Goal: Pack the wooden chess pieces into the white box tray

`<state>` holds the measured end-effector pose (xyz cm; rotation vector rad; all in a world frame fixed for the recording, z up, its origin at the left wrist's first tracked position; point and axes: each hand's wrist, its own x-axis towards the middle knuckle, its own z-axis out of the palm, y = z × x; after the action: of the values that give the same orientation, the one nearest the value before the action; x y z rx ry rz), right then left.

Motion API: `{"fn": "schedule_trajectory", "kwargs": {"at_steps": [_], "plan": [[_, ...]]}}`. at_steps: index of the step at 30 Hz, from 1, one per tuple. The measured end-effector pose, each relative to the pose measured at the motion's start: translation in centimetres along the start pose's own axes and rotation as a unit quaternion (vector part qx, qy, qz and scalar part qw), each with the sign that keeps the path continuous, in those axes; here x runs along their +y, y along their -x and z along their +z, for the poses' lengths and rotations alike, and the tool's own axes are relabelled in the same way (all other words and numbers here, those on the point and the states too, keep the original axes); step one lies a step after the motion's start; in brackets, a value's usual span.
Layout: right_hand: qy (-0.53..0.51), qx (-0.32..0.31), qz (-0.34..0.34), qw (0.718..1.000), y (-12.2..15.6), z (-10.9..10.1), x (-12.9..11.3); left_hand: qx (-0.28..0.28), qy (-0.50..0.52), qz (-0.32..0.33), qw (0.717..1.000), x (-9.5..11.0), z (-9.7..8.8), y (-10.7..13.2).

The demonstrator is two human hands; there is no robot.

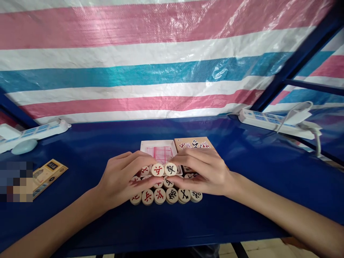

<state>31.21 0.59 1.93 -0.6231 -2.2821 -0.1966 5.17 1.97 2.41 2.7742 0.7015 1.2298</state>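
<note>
My left hand [123, 172] is closed, thumb below and fingers above, around a round Chinese chess piece [157, 170] with a red character. Beside it, a piece [170, 168] with a black character sits in the pinch of my right hand [202, 168]. More pieces show partly behind my fingers. Below the hands, rows of stacked pieces stand on the blue table, red characters [147, 196] at left and black ones [184, 195] at right. Behind them is an open white box [143, 145] with a pink checked cloth [162, 154], next to a tan printed lid [212, 141].
Power strips lie on the blue table [113, 229] at left [40, 132] and right [268, 120], the right one with plugged cables. A pale blue mouse-like object [24, 146] and a printed card [52, 172] are at left. Striped plastic sheeting [150, 79] hangs behind.
</note>
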Motion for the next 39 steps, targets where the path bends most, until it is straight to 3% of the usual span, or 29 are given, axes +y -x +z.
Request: {"fn": "schedule_trajectory", "kwargs": {"at_steps": [4, 10, 19, 24, 30, 39], "plan": [[-0.004, -0.001, 0.024, 1.000, -0.5, -0.2, -0.1, 0.009, 0.015, -0.041, 0.999, 0.1, 0.0, -0.5], [0.009, -0.033, 0.181, 0.983, -2.1, -0.3, -0.6, 0.001, -0.024, -0.164, 0.986, -1.0, 0.2, -1.1], [-0.049, -0.111, 0.243, 0.962, -2.0, 0.9, -0.5, -0.087, -0.073, -0.151, 0.982, -1.6, 1.3, -1.0], [-0.038, -0.128, 0.236, 0.963, -1.8, 1.0, -0.2, -0.115, -0.063, -0.156, 0.979, -2.0, 1.2, -0.8], [-0.057, -0.133, 0.214, 0.966, -2.1, 0.1, -0.1, -0.102, -0.014, -0.170, 0.980, -2.2, -0.3, -1.3], [-0.046, -0.155, 0.171, 0.972, -1.8, 0.4, 0.1, -0.128, -0.018, -0.135, 0.982, -2.2, 0.0, -1.2]]}}
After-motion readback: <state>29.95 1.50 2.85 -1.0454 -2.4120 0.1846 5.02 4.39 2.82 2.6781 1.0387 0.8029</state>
